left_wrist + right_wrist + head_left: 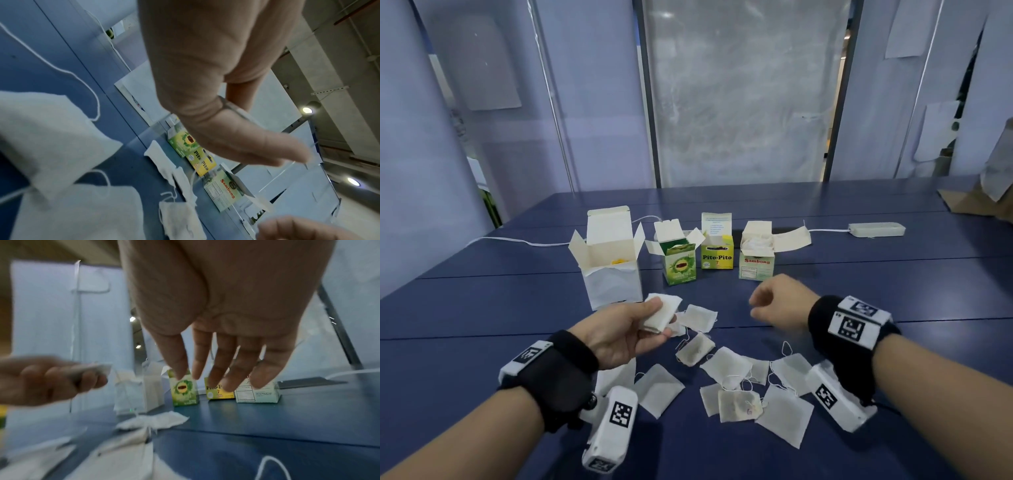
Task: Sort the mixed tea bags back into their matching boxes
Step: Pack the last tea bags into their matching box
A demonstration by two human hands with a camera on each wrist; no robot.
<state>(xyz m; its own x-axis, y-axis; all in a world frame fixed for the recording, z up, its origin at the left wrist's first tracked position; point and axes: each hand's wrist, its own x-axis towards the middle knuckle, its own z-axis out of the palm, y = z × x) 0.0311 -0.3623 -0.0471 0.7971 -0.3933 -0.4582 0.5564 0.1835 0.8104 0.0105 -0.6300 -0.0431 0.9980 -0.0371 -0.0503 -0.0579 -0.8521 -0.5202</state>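
Four open boxes stand in a row on the blue table [482, 308]: a plain white box [613, 274], a green box [679, 265], a yellow Pito-Pito box [717, 257] and a pale Sambong box [756, 265]. Several white tea bags [726, 365] lie scattered in front of them. My left hand [654, 320] hovers just before the white box and pinches a small stack of tea bags [667, 306] between thumb and fingers. My right hand [760, 303] floats in front of the Sambong box with relaxed fingers [226, 369] and holds nothing.
A white cable runs behind the boxes to a white adapter [876, 229] at the back right. A brown paper bag [976, 198] sits at the far right edge. Glass partitions close off the table's far side.
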